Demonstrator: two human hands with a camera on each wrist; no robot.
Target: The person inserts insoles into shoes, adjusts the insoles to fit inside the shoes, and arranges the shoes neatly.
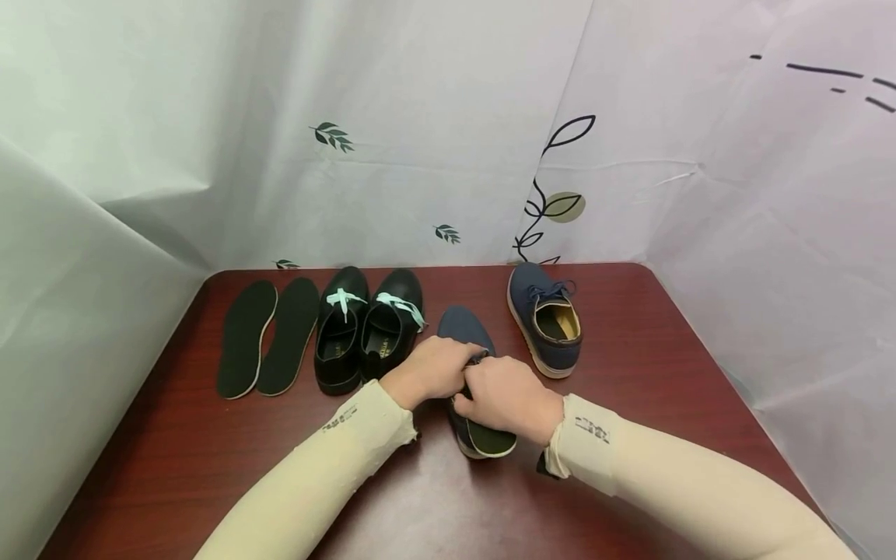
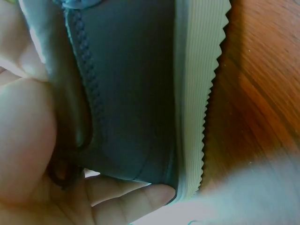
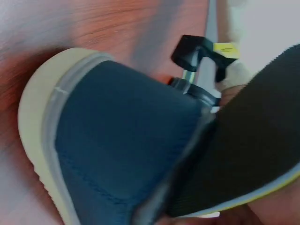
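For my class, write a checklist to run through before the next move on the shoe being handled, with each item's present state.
1. Left hand on the blue shoe: ok.
2. Right hand on the held insole: ok.
3. The held insole fully inside the blue shoe: not ok, one end sticks out.
4. Its inner end lying flat: cannot tell, hidden.
5. Loose insoles clear of both hands: ok.

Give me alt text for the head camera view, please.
A person's left hand and right hand are close together over a navy shoe, a dark insole showing at its near end, on a reddish-brown table. To the left are black shoes with pale laces and two loose insoles; a second navy shoe sits to the right.
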